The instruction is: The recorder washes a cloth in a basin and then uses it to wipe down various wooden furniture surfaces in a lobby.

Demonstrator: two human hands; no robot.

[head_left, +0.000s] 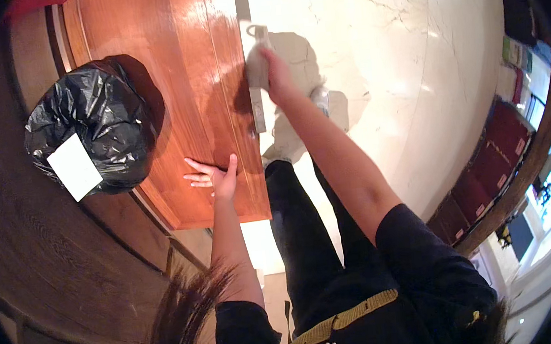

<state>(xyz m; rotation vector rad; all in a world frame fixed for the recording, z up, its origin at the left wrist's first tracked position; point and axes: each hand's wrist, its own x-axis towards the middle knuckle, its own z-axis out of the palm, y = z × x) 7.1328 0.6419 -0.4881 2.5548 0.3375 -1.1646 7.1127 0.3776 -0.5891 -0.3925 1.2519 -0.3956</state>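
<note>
A reddish-brown wooden panel (pixel 159 49), probably a cabinet's door or side, stretches from the top of the view to the middle. My left hand (pixel 219 177) lies on or just over its lower part, fingers spread, holding nothing. Along the panel's right edge, my right hand (pixel 276 75) grips a light grey cloth (pixel 259 69) with a loop at its upper end. Whether the cloth touches the edge is hard to tell. Left of the panel's middle sits a bundled black plastic bag (pixel 105 104), with a white square card or paper (pixel 75 167) at its lower left.
Dark wooden furniture (pixel 16 222) curves along the left side. Pale marble-like floor (pixel 384 62) spreads to the right, with my feet just right of the panel. Dark red boxes or drawers (pixel 484 167) stand at the far right beside a curved wooden edge (pixel 521 188).
</note>
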